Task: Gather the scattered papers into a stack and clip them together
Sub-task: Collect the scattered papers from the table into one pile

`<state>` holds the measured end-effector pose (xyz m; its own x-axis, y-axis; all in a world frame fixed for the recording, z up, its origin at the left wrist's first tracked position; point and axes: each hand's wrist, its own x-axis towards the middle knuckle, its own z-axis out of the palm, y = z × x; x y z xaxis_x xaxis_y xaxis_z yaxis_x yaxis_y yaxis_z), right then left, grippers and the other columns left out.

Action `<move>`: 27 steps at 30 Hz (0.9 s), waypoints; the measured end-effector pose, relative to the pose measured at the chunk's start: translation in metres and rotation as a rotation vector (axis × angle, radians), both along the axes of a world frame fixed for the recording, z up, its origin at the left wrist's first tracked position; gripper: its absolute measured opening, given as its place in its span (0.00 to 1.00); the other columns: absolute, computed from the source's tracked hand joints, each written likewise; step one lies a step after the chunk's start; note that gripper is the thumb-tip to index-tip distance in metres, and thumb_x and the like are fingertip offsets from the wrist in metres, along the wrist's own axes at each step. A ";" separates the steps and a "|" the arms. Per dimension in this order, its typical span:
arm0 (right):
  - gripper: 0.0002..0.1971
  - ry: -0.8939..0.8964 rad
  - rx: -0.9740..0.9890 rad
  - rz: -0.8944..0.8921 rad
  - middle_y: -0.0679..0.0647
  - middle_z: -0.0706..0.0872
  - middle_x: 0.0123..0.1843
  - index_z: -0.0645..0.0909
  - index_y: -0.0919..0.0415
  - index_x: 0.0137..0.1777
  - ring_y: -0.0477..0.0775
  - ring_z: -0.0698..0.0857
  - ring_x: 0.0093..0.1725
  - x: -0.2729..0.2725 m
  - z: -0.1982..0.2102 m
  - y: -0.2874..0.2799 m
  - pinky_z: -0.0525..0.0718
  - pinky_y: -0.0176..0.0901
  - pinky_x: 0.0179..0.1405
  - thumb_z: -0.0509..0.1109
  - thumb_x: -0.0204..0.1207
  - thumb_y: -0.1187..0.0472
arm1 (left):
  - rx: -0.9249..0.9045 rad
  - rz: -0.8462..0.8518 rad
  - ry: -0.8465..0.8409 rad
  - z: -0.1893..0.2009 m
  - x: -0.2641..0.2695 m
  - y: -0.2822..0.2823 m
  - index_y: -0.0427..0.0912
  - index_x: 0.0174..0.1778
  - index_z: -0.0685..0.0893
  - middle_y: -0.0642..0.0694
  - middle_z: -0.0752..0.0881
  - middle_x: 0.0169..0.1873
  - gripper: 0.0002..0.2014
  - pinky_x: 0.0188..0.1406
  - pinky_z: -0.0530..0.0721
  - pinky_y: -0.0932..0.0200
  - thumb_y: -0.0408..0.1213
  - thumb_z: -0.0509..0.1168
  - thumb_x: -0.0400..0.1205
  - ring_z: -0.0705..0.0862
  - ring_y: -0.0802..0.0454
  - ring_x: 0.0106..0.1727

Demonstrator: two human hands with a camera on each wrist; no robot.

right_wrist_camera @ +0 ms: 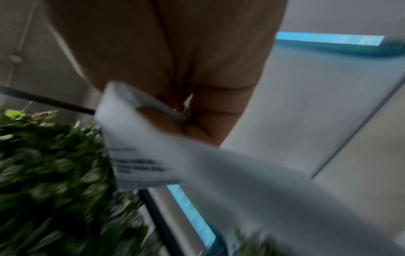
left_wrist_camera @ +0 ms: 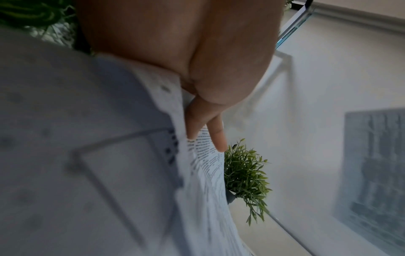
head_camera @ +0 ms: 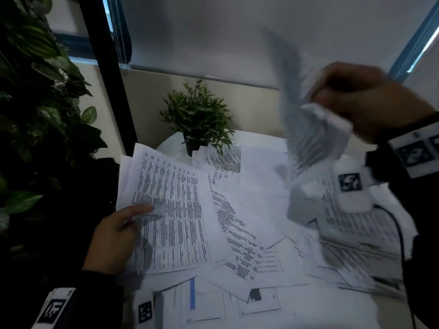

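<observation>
Paper sheets (head_camera: 306, 138), blurred, seemingly pinched aloft by the right hand (head_camera: 370, 103) to join the bundle (head_camera: 171, 205) the left hand (head_camera: 116, 236) grips.

A pale wall (head_camera: 237, 32) rose behind a white table (head_camera: 332, 312). A small potted plant (head_camera: 197, 117) stood at the table's far edge. A black post (head_camera: 104, 67) ran upward on the left, beside a mass of large dark leaves (head_camera: 35, 91). Blue window blinds (head_camera: 118, 32) showed behind the post, and a blue-edged strip (head_camera: 415, 43) slanted at the upper right. The light was dim.
</observation>
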<state>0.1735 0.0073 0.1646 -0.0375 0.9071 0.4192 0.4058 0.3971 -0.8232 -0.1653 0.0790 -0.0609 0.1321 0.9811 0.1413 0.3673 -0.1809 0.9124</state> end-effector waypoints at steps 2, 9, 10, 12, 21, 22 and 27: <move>0.10 0.078 -0.123 0.262 0.46 0.88 0.35 0.84 0.57 0.40 0.42 0.84 0.35 -0.034 -0.014 0.001 0.82 0.30 0.39 0.67 0.69 0.73 | 0.006 -0.012 -0.059 0.003 0.005 -0.001 0.50 0.45 0.87 0.45 0.87 0.49 0.26 0.38 0.75 0.86 0.12 0.55 0.78 0.82 0.79 0.35; 0.10 0.396 -0.452 0.506 0.54 0.89 0.39 0.87 0.57 0.41 0.48 0.88 0.36 -0.070 -0.077 0.025 0.88 0.39 0.37 0.69 0.68 0.71 | -0.265 0.054 -0.277 0.013 0.002 -0.003 0.47 0.17 0.89 0.53 0.86 0.19 0.31 0.28 0.82 0.68 0.20 0.58 0.82 0.83 0.61 0.25; 0.10 0.343 -0.455 0.432 0.54 0.89 0.40 0.87 0.56 0.42 0.48 0.88 0.37 -0.066 -0.087 0.035 0.88 0.41 0.40 0.70 0.71 0.71 | -0.339 0.035 -0.389 0.026 0.010 -0.011 0.48 0.15 0.88 0.50 0.86 0.17 0.31 0.23 0.82 0.65 0.28 0.57 0.85 0.84 0.59 0.20; 0.08 0.084 -0.432 0.262 0.52 0.86 0.42 0.84 0.55 0.45 0.45 0.85 0.40 -0.055 -0.106 0.055 0.84 0.41 0.44 0.69 0.73 0.68 | -0.446 -0.002 -0.612 0.041 0.024 -0.020 0.46 0.16 0.89 0.45 0.88 0.20 0.35 0.20 0.83 0.62 0.51 0.51 0.86 0.87 0.52 0.22; 0.22 -0.650 -0.535 -0.266 0.57 0.75 0.72 0.67 0.51 0.75 0.60 0.78 0.67 -0.046 -0.164 0.095 0.77 0.52 0.66 0.63 0.81 0.55 | -0.216 0.018 0.030 0.009 0.009 -0.010 0.36 0.54 0.83 0.45 0.87 0.43 0.17 0.36 0.76 0.77 0.18 0.71 0.72 0.83 0.45 0.48; 0.31 -0.813 -0.636 -0.359 0.60 0.69 0.75 0.59 0.50 0.78 0.63 0.74 0.71 -0.041 -0.174 0.096 0.74 0.56 0.68 0.64 0.78 0.47 | -0.179 0.072 0.091 0.012 0.005 -0.009 0.36 0.58 0.81 0.44 0.84 0.46 0.20 0.45 0.75 0.69 0.19 0.71 0.72 0.80 0.47 0.51; 0.63 -0.943 -0.962 -0.433 0.63 0.30 0.82 0.29 0.46 0.80 0.71 0.39 0.82 -0.044 -0.220 0.088 0.51 0.74 0.76 0.69 0.57 0.27 | -0.123 0.119 0.151 0.006 -0.013 0.000 0.39 0.71 0.72 0.40 0.78 0.62 0.34 0.67 0.73 0.45 0.15 0.69 0.69 0.77 0.44 0.62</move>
<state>0.1299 0.0956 -0.0552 0.3991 0.8316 -0.3862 0.8906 -0.4518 -0.0524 -0.1779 0.0789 -0.0551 0.0251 0.9997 0.0073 0.5137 -0.0192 0.8578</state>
